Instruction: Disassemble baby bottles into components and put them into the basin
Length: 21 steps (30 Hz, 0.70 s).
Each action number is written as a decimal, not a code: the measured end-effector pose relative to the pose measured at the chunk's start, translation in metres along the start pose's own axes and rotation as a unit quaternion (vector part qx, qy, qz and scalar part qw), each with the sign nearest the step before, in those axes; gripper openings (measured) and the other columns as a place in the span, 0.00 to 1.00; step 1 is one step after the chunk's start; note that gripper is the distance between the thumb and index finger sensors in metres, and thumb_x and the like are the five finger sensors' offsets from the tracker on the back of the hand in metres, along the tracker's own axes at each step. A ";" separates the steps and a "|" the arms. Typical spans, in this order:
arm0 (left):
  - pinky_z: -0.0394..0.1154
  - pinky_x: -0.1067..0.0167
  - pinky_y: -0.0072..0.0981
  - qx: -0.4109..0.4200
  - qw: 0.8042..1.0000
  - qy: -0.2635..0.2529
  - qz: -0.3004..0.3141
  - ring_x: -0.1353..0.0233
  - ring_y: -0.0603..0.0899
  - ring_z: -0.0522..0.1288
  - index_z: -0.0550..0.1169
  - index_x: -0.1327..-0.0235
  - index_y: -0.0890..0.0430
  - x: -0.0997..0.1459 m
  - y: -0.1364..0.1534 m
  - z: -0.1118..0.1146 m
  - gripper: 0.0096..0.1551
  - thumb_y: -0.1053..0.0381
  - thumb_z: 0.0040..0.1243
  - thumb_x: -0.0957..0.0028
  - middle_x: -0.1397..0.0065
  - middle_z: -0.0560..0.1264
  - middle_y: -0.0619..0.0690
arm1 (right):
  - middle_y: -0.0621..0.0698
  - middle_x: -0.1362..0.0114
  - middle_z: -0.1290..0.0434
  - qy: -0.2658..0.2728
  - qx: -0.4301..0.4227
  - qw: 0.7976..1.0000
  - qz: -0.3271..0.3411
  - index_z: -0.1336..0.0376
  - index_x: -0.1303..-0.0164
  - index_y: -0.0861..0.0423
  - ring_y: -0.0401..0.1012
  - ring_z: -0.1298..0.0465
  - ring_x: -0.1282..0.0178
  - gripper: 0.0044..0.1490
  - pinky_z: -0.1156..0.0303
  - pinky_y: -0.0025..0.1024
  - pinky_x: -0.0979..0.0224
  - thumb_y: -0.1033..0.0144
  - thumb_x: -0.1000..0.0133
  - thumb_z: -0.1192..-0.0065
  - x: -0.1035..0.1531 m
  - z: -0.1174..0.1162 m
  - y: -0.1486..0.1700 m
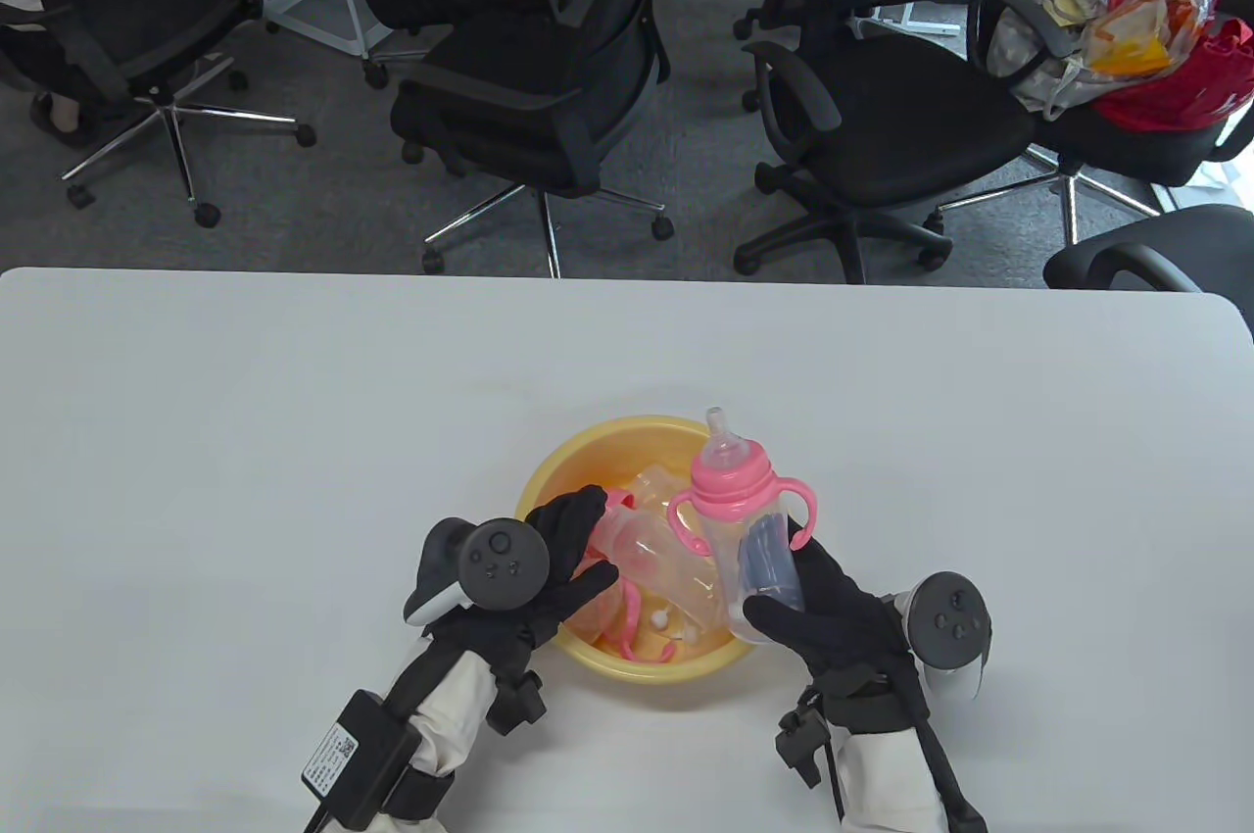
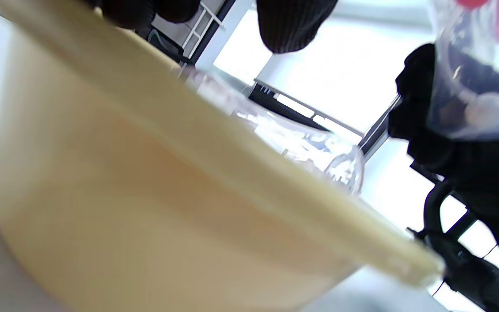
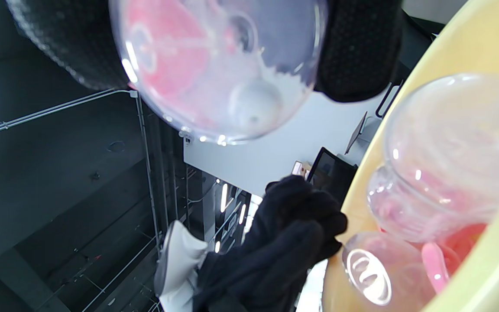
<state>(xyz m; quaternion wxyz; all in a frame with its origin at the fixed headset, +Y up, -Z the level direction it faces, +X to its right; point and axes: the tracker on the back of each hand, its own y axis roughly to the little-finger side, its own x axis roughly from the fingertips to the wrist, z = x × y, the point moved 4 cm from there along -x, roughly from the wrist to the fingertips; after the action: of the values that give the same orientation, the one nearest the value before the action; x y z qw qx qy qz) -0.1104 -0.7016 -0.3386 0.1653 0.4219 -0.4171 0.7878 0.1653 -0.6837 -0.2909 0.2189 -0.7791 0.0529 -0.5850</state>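
The right hand (image 1: 823, 612) grips a bottle (image 1: 749, 544) by its lower part, the fingers curled round the clear plastic body. The bottle stands almost upright above the right rim of the basin (image 1: 558, 470). Its body is transparent and round; on top sits a pink collar (image 1: 733, 485) with two pink loop handles and a pale, soft-looking nipple (image 1: 720, 429). In the right wrist view the round, glossy bottom of the bottle (image 3: 219, 65) shows between the black knitted fingers (image 3: 358, 52), with pink colour seen through it.

The left hand (image 1: 549, 568) reaches over the left rim of the basin with its fingers stretched out and relaxed; whether they touch the parts below I cannot tell.

The basin is round, yellow, of smooth plastic, and it stands on the white table (image 1: 294, 441). Inside it lie clear bottle bodies (image 1: 666, 563) and pink parts (image 1: 627, 622). Both gloves are black and of ribbed knit.
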 end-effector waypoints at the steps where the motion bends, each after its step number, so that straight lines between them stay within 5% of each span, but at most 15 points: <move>1: 0.59 0.27 0.73 0.013 1.000 -0.013 0.005 0.21 0.79 0.59 0.48 0.15 0.67 0.002 -0.002 -0.006 0.44 0.53 0.56 0.33 0.17 0.55 0.72 | 0.69 0.22 0.40 -0.002 0.001 1.000 0.000 0.54 0.16 0.69 0.64 0.33 0.33 0.59 0.26 0.51 0.33 0.41 0.41 0.38 0.000 -0.001 0.000; 9: 0.61 0.27 0.72 0.175 0.974 -0.114 0.082 0.22 0.78 0.62 0.51 0.14 0.66 0.022 -0.022 -0.047 0.43 0.50 0.55 0.32 0.18 0.58 0.71 | 0.69 0.22 0.40 -0.032 0.014 0.999 -0.003 0.54 0.16 0.69 0.64 0.33 0.33 0.59 0.26 0.52 0.33 0.41 0.41 0.37 -0.003 -0.015 0.000; 21: 0.61 0.28 0.75 0.355 0.918 -0.095 0.147 0.20 0.78 0.62 0.50 0.13 0.66 0.027 -0.037 -0.051 0.46 0.47 0.55 0.32 0.15 0.58 0.71 | 0.69 0.22 0.40 -0.111 0.048 0.993 -0.001 0.53 0.15 0.68 0.65 0.34 0.33 0.59 0.27 0.53 0.33 0.43 0.42 0.36 -0.006 -0.044 -0.005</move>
<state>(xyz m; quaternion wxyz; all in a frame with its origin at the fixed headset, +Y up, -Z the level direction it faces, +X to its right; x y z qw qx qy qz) -0.1305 -0.6415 -0.3131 -0.1535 0.4600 -0.1812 0.8556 0.1212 -0.6889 -0.2847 0.2604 -0.8280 -0.0004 -0.4967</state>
